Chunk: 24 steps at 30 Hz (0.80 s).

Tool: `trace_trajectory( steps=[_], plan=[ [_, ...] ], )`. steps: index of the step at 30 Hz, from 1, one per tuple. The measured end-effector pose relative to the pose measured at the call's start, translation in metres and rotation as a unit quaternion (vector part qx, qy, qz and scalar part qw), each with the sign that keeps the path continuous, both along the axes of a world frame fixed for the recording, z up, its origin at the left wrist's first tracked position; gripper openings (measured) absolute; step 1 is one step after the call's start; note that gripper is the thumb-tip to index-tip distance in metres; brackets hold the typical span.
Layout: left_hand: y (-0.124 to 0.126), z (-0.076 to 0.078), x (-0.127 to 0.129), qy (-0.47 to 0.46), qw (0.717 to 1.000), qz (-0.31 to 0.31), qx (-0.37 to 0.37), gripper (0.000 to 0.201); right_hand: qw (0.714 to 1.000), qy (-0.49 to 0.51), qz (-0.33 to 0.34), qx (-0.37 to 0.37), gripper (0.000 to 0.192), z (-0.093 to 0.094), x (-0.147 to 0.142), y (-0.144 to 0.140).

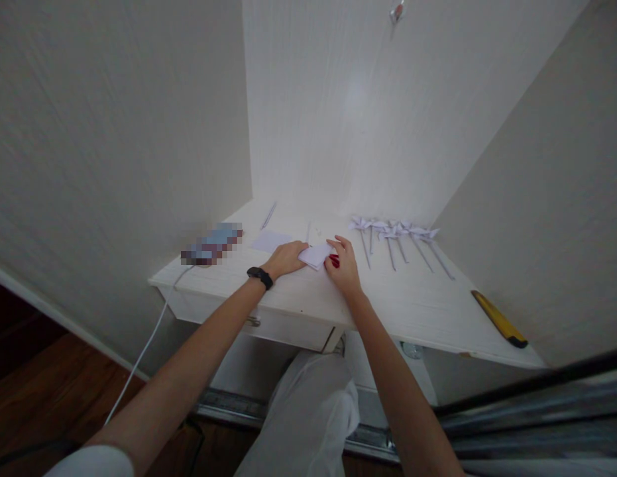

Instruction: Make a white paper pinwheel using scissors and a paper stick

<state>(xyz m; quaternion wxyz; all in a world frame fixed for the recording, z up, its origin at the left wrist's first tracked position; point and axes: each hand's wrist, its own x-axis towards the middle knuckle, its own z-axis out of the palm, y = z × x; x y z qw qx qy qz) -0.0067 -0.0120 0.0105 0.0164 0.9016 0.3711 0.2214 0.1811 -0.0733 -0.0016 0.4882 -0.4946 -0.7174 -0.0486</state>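
On a white desk (417,311) lies a small folded white paper (317,254). My left hand (287,258), with a black band on its wrist, presses flat on the paper's left side. My right hand (342,263), nails painted red, rests on the paper's right edge with the fingers bent over it. Both hands touch the same sheet, which stays on the desk top.
A row of several white paper pinwheels on sticks (395,240) lies to the right. A loose white sheet (271,240), a pen (269,214), a phone (212,244) with a white cable (144,351), and a yellow utility knife (499,319) are on the desk. Walls close in on three sides.
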Motion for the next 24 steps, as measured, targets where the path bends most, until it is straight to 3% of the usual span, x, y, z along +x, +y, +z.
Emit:
trace_trajectory(
  steps=[12, 17, 21, 24],
  plan=[
    [-0.002, 0.000, 0.000, -0.012, 1.000, -0.021, -0.011, 0.025, 0.998, -0.052, -0.034, -0.019, 0.039, 0.000, 0.001, -0.001],
    [0.002, -0.005, 0.003, -0.068, 0.995, -0.064, -0.047, 0.030, 0.996, -0.055, -0.052, -0.050, 0.023, -0.001, 0.001, 0.000],
    [0.008, -0.008, 0.003, -0.192, 0.963, -0.107, -0.155, 0.061, 0.993, -0.045, -0.090, -0.063, 0.019, -0.001, 0.004, 0.002],
    [0.011, -0.007, -0.001, -0.287, 0.899, -0.117, -0.309, 0.087, 0.992, -0.015, -0.109, -0.055, 0.019, -0.001, 0.008, 0.004]
  ],
)
